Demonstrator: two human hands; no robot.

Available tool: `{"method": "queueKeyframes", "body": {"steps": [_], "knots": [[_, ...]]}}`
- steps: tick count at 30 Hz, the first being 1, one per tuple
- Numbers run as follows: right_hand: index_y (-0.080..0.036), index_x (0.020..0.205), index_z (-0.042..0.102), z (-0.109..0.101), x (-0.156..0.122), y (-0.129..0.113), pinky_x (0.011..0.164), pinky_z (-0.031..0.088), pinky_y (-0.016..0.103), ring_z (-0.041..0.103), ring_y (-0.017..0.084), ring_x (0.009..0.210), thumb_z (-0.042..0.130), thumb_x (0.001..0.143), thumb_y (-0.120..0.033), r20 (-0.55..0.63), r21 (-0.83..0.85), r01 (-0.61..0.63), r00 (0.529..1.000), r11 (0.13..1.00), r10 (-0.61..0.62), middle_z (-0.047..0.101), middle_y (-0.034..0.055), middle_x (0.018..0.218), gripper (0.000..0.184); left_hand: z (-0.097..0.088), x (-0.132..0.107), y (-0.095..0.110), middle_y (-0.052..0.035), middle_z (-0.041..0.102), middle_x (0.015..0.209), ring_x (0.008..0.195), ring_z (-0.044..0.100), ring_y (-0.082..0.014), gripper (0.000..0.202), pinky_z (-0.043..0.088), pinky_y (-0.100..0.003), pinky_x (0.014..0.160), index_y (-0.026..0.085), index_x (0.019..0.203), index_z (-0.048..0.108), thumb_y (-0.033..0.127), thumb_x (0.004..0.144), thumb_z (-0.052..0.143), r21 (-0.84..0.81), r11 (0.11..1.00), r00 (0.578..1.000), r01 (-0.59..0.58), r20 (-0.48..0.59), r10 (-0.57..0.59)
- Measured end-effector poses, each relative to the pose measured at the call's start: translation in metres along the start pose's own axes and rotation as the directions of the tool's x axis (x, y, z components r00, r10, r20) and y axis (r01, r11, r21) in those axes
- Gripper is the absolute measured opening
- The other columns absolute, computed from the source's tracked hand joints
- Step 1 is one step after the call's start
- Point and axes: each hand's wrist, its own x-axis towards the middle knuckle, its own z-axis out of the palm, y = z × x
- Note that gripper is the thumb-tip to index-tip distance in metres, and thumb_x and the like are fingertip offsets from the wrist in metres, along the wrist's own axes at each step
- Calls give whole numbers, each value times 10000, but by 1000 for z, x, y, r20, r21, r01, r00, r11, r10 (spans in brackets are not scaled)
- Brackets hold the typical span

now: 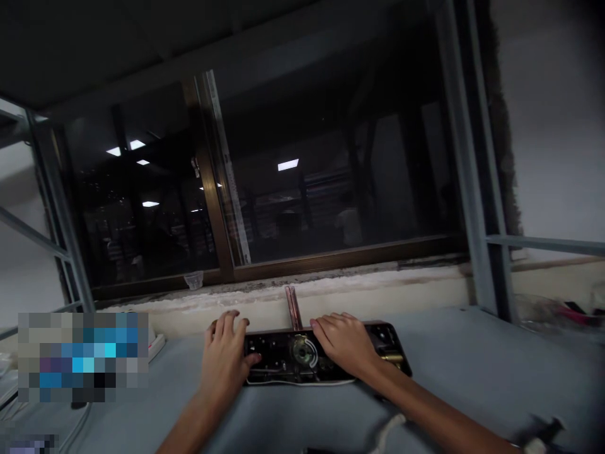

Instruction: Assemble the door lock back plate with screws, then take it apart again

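A long black door lock housing (283, 362) lies on the table with its inner side up. A round metal part, small screws and a pale wire show inside it, and a brass-coloured cylinder sits toward its right end. My left hand (224, 350) grips the left end, thumb over the near face and fingers bent at the far edge. Across the right half lies my right hand (345, 343), its fingers closed together over the far edge. What the right thumb does is hidden. Behind the housing, a shiny reddish strip (293, 308) points toward the wall.
The grey-blue table (454, 353) runs up to the wall below a dark window (331, 189). A clear plastic cup (193, 280) stands on the sill. Metal posts (477, 189) flank the table. Cables (78, 425) lie at left; a blurred dark object (543, 435) lies at front right.
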Motion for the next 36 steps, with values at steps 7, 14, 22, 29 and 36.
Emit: {"method": "queueKeyframes", "body": {"steps": [7, 14, 22, 29, 36], "knots": [[-191, 649, 608, 0, 0, 0, 602, 292, 282, 581, 161, 623, 413, 866, -181, -2, -11, 10, 1000, 1000, -10, 640, -3, 644, 292, 8, 15, -20, -57, 616, 1078, 1006, 543, -243, 396, 373, -351, 864, 222, 1090, 545, 359, 719, 567, -194, 980, 957, -40, 274, 94], [-185, 655, 605, 2, 1, 0, 603, 279, 288, 581, 168, 625, 414, 858, -151, -27, -5, 14, 1000, 1000, -14, 642, 4, 650, 280, 5, 6, -9, -89, 616, 1081, 1009, 541, -281, 390, 368, -414, 871, 196, 1078, 561, 347, 719, 564, -198, 980, 966, -17, 249, 68], [-187, 645, 594, -1, 1, 1, 598, 284, 275, 575, 151, 601, 407, 861, -158, -41, -2, 51, 998, 999, -51, 634, -8, 630, 288, -11, 0, -38, -52, 592, 1118, 1042, 526, -176, 312, 391, -299, 892, 193, 1086, 542, 315, 839, 396, -510, 858, 995, -57, 40, 90], [-185, 658, 601, 5, -1, 4, 600, 284, 284, 571, 160, 601, 371, 864, -164, -53, -6, 60, 997, 998, -61, 634, 0, 639, 310, 1, -36, -80, -18, 627, 839, 805, 580, -159, 198, 455, -259, 701, 221, 852, 605, 137, 788, 437, -397, 862, 931, -315, 45, 361], [-183, 686, 612, 8, -2, 6, 596, 281, 284, 568, 160, 602, 349, 865, -169, -74, -7, 80, 994, 997, -80, 637, 4, 652, 319, 39, -38, -65, -38, 634, 833, 798, 590, -196, 123, 481, -304, 703, 196, 880, 576, 169, 782, 508, -169, 951, 963, -261, -115, 243]]}}
